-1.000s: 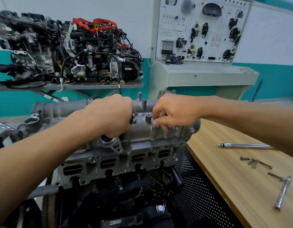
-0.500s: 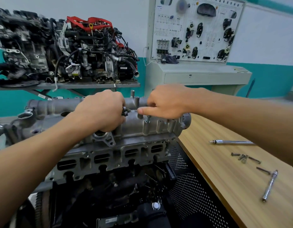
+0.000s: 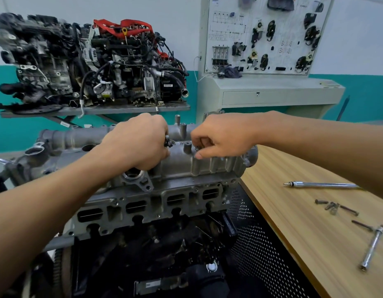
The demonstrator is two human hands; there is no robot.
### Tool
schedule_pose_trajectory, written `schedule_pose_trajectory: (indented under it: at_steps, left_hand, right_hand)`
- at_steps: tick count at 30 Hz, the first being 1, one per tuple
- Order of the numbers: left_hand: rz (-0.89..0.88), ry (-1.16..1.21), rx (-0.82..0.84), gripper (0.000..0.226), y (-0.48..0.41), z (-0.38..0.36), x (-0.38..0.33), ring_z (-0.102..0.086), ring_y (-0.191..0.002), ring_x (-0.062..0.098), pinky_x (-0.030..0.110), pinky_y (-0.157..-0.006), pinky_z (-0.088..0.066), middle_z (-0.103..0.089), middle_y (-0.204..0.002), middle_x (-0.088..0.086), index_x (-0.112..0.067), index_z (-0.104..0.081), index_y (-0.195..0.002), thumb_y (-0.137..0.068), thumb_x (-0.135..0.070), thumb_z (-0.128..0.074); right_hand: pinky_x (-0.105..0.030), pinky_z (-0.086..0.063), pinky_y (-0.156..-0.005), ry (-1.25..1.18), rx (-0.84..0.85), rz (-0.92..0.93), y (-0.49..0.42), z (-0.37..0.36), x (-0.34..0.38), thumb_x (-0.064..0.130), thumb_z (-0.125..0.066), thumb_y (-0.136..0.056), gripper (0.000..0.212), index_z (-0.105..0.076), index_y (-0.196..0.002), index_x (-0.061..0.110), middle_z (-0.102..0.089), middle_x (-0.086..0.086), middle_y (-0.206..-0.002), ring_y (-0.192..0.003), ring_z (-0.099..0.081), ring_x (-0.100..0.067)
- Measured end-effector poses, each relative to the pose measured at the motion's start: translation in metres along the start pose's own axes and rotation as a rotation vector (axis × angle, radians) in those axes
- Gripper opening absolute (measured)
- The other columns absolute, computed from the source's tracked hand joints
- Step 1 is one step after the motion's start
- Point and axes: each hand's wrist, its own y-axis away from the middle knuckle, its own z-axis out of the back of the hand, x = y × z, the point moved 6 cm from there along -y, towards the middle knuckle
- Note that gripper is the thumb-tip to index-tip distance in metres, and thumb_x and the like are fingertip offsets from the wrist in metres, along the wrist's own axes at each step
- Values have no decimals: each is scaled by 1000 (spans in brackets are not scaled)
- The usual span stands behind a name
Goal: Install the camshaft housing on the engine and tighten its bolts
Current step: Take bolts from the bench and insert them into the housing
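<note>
Grey cast metal fills the middle of my view: the housing [image 3: 207, 166] already sits on top of the engine [image 3: 143, 207], lying along its length with its lower edge on the head.

My left hand [image 3: 139, 143] rests on the housing as a fist, and dark heads poking out by the thumb tell me it is curled round a clutch of spare bolts [image 3: 168, 143]. My right hand [image 3: 220, 136] is just beside it, not touching it. Thumb and forefinger pinch what looks like a small bolt [image 3: 197, 149] at a hole on the top face, though the fingers hide most of it.

I judge this is the hand-starting stage. To do it well, I'd keep the bolt upright over its hole and turn it lightly with the fingertips until the thread catches. If it binds, I'd back it off rather than force it. I'd start every bolt loosely before tightening any, so the housing can settle evenly.

On the wooden table [image 3: 293, 233] to my right lie more loose screws [image 3: 334, 206], a long thin driver [image 3: 321, 185] and a shiny bar [image 3: 372, 247], well apart from both hands.
</note>
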Motion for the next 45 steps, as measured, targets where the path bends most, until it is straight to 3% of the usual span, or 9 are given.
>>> schedule_pose_trajectory:
  at_steps: [12,18,23,28,33,36,39,42,45]
  left_hand:
    - [-6,-1,-54,24,9,1,-4,-53,-67,32,36,-60,-42,-42,-67,-2,-19,-61,-78,-84,-41,-70]
    - [-11,8,-45,22,9,2,-4,-49,-65,28,35,-60,-40,-40,-68,-3,-21,-61,-81,-86,-41,-68]
    - [-3,12,-38,22,9,1,-3,-53,-68,29,36,-61,-42,-42,-70,-3,-21,-64,-86,-87,-42,-67]
    - [-1,11,-46,21,9,1,-2,-50,-67,29,35,-61,-40,-40,-68,-5,-21,-64,-85,-88,-42,-66]
    - [9,9,-53,20,9,0,-1,-50,-69,29,36,-61,-39,-39,-70,-5,-22,-63,-88,-88,-42,-65]
    - [10,19,-43,19,9,0,0,-51,-68,28,36,-61,-39,-42,-70,-4,-22,-63,-86,-87,-41,-66]
    - [12,18,-40,20,8,1,0,-51,-67,27,35,-60,-38,-42,-70,-4,-22,-62,-84,-87,-42,-67]
    - [18,18,-39,21,8,0,0,-51,-69,28,36,-61,-39,-41,-69,-5,-22,-62,-85,-87,-43,-67]
    - [19,17,-36,22,8,0,0,-51,-70,28,36,-62,-39,-41,-69,-5,-22,-62,-88,-87,-43,-67]
  right_hand:
    - [-24,-45,-62,-45,-3,-22,2,6,10,39,-64,-93,20,-55,-79,28,-54,15,-69,-65,-53,0]
    - [-19,-33,-46,-68,17,-97,4,4,4,55,-31,-101,66,-48,-55,11,-43,-2,-49,-39,-36,-10]
    - [-21,-39,-63,-174,-35,-95,11,9,7,19,-48,-97,20,-68,-97,15,-60,8,-78,-68,-53,2]
    - [-21,-39,-52,43,137,-103,20,-6,10,19,-55,-84,23,-59,-62,23,-53,9,-54,-50,-51,-3]
    - [-27,-51,-62,-87,-48,-146,17,10,6,11,-57,-80,23,-65,-100,21,-62,9,-78,-71,-59,-6]
    - [-40,-56,-66,20,48,-148,17,6,9,6,-52,-75,22,-61,-79,26,-63,6,-72,-70,-60,-14]
    - [-41,-58,-65,92,68,-188,18,11,4,14,-55,-77,13,-63,-69,20,-63,4,-65,-65,-61,-16]
    - [-33,-56,-69,-78,-69,-137,14,23,7,35,-61,-87,17,-67,-96,21,-66,12,-80,-73,-62,-2]
    - [-30,-53,-69,-5,5,-84,9,14,17,47,-59,-93,29,-66,-103,21,-67,11,-85,-76,-63,-7]
